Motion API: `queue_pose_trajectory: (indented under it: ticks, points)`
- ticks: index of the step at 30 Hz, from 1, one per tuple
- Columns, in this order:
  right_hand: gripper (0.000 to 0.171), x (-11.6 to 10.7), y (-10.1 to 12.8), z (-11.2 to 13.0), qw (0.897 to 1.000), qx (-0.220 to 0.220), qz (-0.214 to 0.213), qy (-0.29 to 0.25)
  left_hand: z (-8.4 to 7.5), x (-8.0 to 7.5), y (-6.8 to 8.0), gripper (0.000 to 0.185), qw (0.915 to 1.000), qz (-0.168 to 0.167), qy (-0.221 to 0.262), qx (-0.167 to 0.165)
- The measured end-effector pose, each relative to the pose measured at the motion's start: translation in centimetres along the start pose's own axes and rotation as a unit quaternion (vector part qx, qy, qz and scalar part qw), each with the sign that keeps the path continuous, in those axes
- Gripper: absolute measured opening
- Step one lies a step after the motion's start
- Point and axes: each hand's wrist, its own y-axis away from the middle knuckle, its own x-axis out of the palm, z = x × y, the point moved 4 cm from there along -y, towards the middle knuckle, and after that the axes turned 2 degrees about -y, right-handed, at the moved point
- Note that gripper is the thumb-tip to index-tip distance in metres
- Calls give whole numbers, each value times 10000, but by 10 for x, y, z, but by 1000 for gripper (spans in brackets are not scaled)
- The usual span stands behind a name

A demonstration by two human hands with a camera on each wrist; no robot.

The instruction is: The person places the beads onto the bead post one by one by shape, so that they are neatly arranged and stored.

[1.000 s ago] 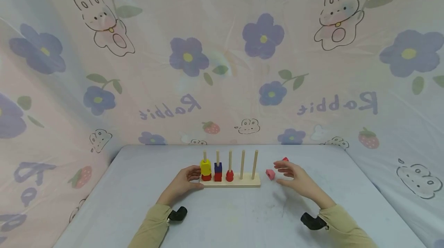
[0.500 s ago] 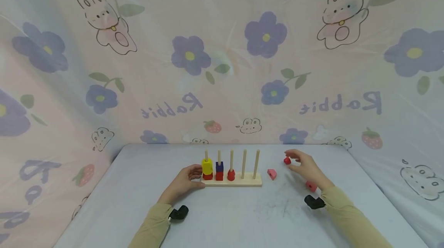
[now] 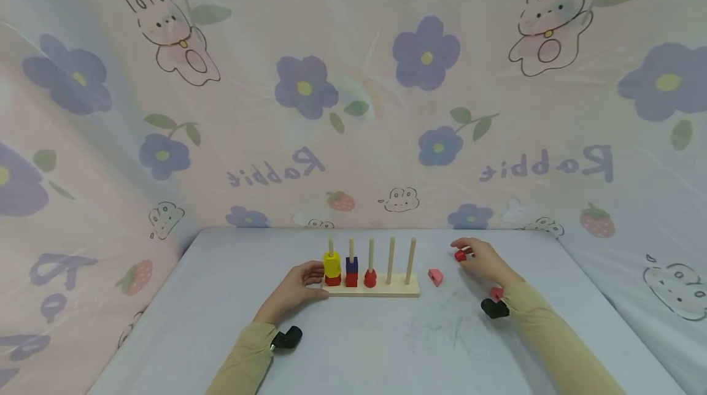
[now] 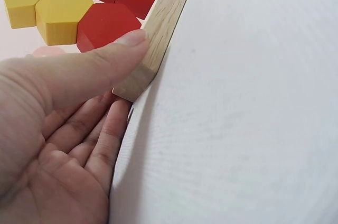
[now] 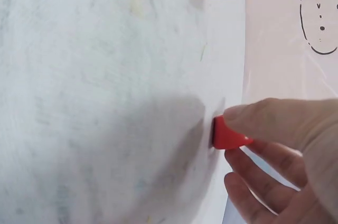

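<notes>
A wooden peg stand (image 3: 397, 289) with several upright pegs stands mid-table. Its left peg bears yellow hexagonal blocks (image 4: 63, 15) above a red one (image 4: 105, 26); the second bears a dark blue block (image 3: 351, 265) over red, and the third has red pieces (image 3: 370, 278). The two right pegs are bare. My left hand (image 3: 298, 284) holds the stand's left end, thumb on the front edge and fingertips at the corner. Right of the stand, my right hand (image 3: 480, 260) pinches a small red block (image 5: 227, 134) between thumb and fingers, low over the table.
A pinkish-red block (image 3: 436, 276) with a hole lies just right of the stand. Another such block (image 3: 496, 293) lies near my right wrist, partly behind the sleeve. A patterned curtain (image 3: 353, 137) rises behind the white table (image 3: 386, 352).
My right hand has moved away from the block beside the stand, back and to the right, and has taken hold of the small red block. My left hand has stayed on the stand.
</notes>
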Motion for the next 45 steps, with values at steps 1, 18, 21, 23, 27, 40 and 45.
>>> queue_pose_trajectory:
  ticks: [1, 18, 21, 23, 27, 40, 45]
  points:
    - [42, 0, -1, -1, 10000, 30, 34, 19, 0, 0, 0, 65, 10000, 5, -1, 1]
    - [28, 4, -1, -7, 9998, -97, 8, 167, -1, -1, 0, 64, 9999, -5, 109, 60]
    - [25, 1, 1, -3, 9998, -66, -132, 132, -1, -1, -1, 64, 9999, 15, 85, 88]
    - [23, -2, 1, 1, 9996, -141, -247, 91, -1, -1, 0, 64, 9999, 32, 49, 87]
    - [23, -9, 1, 12, 9980, -399, -475, 83, -1, -1, 0, 64, 10000, 42, 41, 39]
    - [32, -26, 2, 80, 9887, -712, -801, -1045, -2, 0, 0, 64, 9998, -6, 177, 38]
    - [33, -30, 3, 117, 9795, -802, -938, -1592, -23, 0, 9, 61, 9998, 53, 198, 59]
